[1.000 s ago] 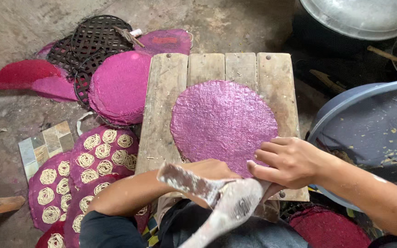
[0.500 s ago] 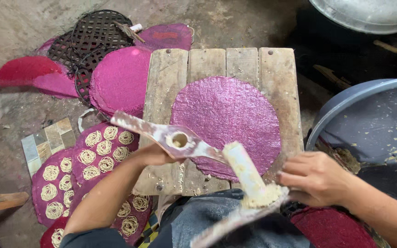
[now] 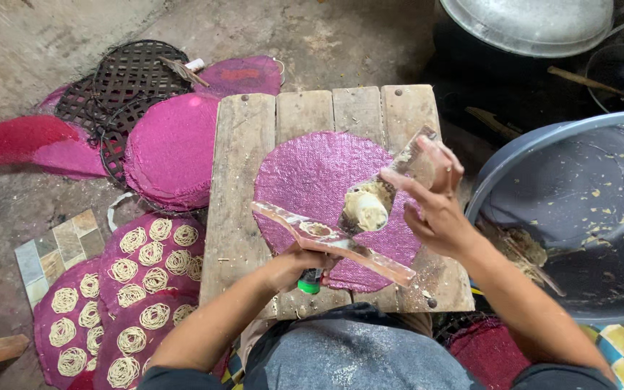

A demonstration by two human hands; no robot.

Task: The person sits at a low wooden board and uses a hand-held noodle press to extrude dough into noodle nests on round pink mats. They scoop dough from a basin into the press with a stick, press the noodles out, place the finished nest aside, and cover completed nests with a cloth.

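Note:
A round pink woven mat (image 3: 305,180) lies on a small wooden plank table (image 3: 240,173). Above it I hold a two-armed wooden press (image 3: 341,242) hinged open. My left hand (image 3: 294,263) grips its lower arm near the table's front edge. My right hand (image 3: 435,195) holds the upper arm, lifted toward the right. The press's cup (image 3: 366,209) is filled with pale dough.
Pink mats with several coiled noodle nests (image 3: 139,267) lie on the floor at the left, beside a stack of bare pink mats (image 3: 171,148) and dark woven racks (image 3: 128,76). A big grey basin (image 3: 579,209) stands at the right, a metal lid (image 3: 536,22) behind it.
The press has gone from shut near my lap to open above the mat. My right hand rose from the front edge with the upper arm, and dough now fills the cup.

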